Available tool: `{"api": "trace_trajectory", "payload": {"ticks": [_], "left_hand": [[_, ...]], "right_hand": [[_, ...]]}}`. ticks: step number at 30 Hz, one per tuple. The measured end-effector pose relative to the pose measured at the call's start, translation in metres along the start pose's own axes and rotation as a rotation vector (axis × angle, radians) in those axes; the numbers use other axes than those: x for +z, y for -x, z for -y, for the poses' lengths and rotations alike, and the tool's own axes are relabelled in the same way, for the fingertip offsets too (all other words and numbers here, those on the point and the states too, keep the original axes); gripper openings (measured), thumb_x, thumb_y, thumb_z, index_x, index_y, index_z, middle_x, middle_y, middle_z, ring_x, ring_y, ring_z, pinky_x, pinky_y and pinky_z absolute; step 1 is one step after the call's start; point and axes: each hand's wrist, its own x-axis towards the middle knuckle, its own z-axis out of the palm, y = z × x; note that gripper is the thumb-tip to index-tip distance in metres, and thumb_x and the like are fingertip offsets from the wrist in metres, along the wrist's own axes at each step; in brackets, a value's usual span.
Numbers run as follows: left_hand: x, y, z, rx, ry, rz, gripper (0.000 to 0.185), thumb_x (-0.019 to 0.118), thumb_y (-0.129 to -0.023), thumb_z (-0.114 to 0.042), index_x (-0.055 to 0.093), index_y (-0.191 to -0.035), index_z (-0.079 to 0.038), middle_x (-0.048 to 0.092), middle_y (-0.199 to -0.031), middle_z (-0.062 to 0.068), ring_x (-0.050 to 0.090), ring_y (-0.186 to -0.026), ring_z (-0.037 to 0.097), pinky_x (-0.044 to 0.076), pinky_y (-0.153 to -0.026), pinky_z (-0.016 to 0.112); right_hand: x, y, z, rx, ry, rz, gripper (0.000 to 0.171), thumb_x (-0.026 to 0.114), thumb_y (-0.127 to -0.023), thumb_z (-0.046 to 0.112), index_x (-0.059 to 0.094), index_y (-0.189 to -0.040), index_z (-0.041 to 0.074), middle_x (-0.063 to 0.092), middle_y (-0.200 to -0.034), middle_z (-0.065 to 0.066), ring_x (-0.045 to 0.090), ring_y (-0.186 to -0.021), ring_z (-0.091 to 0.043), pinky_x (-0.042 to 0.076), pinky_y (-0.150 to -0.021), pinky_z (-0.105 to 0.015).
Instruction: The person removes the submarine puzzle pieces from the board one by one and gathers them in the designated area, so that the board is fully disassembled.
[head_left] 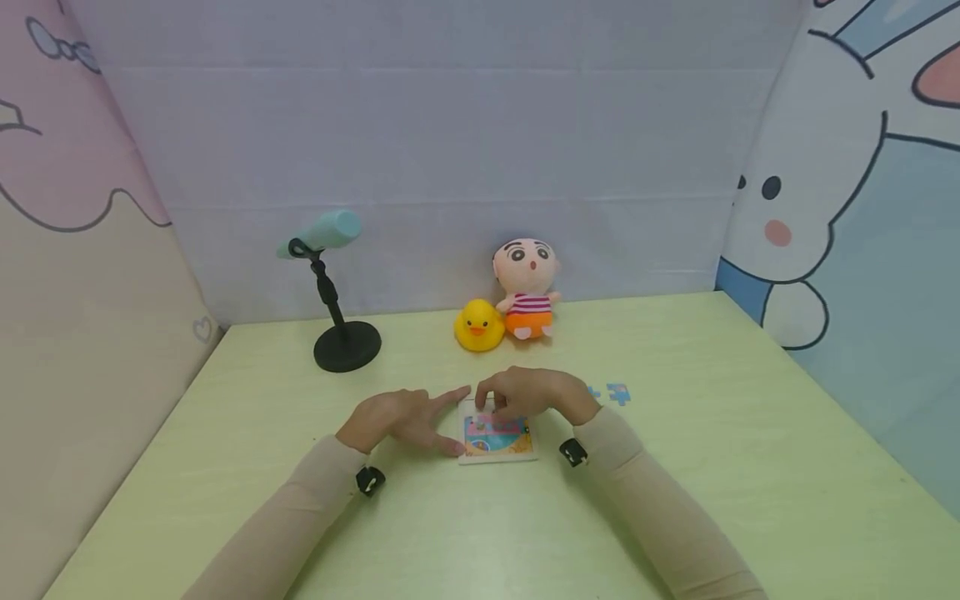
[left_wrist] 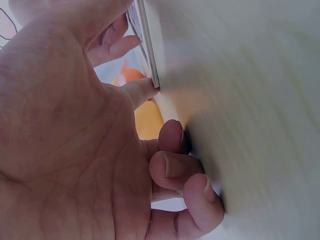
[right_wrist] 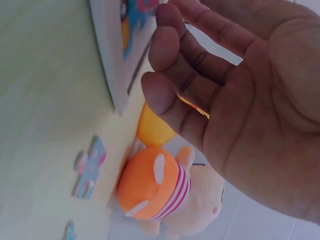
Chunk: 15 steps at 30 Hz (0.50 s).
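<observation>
Both hands work the puzzle tray (head_left: pixel 498 440) mid-table: left hand (head_left: pixel 397 418) steadies its edge with straight fingers, right hand (head_left: pixel 525 392) presses a piece in with loosely bent fingertips, which next wants firm seating.

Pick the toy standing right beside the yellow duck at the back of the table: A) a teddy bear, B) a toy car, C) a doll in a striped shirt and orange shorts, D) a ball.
C: the doll in the striped shirt sits just right of the duck.
</observation>
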Motion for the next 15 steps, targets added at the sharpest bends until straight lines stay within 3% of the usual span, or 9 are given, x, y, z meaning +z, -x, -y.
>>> {"api": "trace_trajectory", "payload": {"ticks": [7,15], "left_hand": [[0.000,0.000,-0.001,-0.014,-0.001,0.008,0.097,0.062,-0.079,-0.077,0.018,-0.158,-0.044,0.057,-0.105,0.010,0.056,-0.094,0.027,0.049,-0.083,0.053],[-0.003,0.003,-0.003,-0.010,0.003,0.011,0.096,0.063,-0.081,-0.075,0.018,-0.159,-0.042,0.055,-0.098,0.009,0.056,-0.089,0.025,0.049,-0.081,0.051]], "right_hand": [[0.012,-0.009,0.009,-0.019,-0.008,0.021,0.030,0.069,-0.096,0.019,0.057,-0.124,0.022,0.059,-0.079,0.003,0.054,-0.070,-0.012,0.046,-0.068,-0.025],[0.016,-0.011,0.019,-0.016,-0.013,-0.007,0.037,0.076,-0.091,0.017,0.053,-0.119,0.018,0.059,-0.080,0.003,0.054,-0.073,-0.012,0.047,-0.072,-0.025]]}}
